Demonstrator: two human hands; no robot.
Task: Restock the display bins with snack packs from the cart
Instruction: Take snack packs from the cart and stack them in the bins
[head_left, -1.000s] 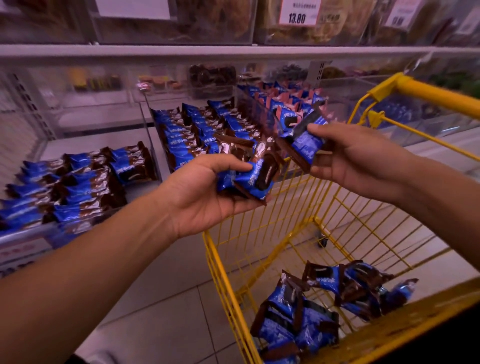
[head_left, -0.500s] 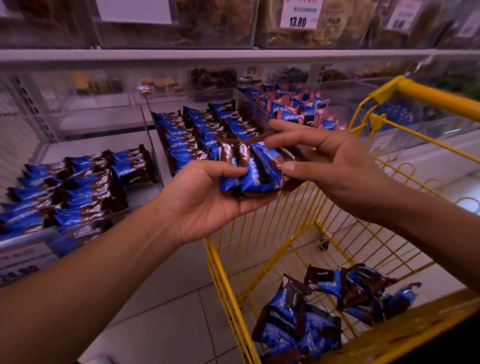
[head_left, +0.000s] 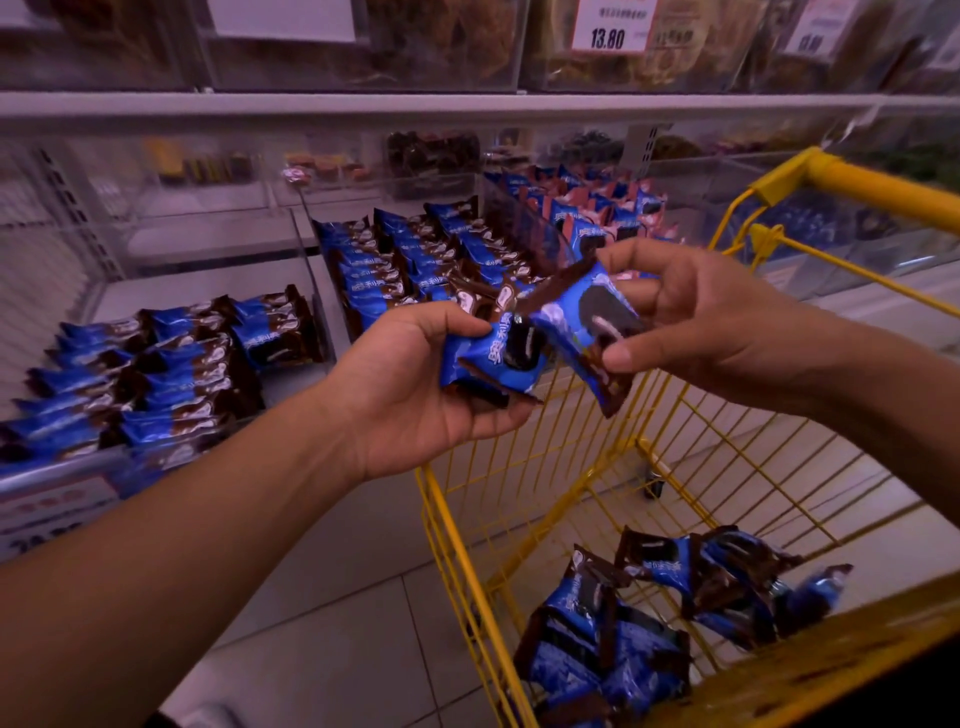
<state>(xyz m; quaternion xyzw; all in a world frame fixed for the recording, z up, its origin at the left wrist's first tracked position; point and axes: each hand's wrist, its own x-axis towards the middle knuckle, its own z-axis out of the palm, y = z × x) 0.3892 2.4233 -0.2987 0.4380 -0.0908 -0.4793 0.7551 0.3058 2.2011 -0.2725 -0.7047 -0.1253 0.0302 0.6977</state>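
left hand (head_left: 410, 384) grips a small stack of snack packs (head_left: 493, 358) as a feeder. right hand (head_left: 691, 322) pinches one pack (head_left: 587, 322) clear, likely for the middle bin (head_left: 415, 260) beyond. spares lie in the cart (head_left: 649, 623).

price tag (head_left: 612, 28) on upper shelf bin: "13.80"; characters on the packs (head_left: 498, 358) too blurred to read.

Setting: retail shop aisle | evidence: clear display bins (head_left: 306, 270) stocked with rowed snack packs (head_left: 156, 364) | price tag (head_left: 609, 26) "13.80" seen far above | yellow wire cart (head_left: 727, 291) at right
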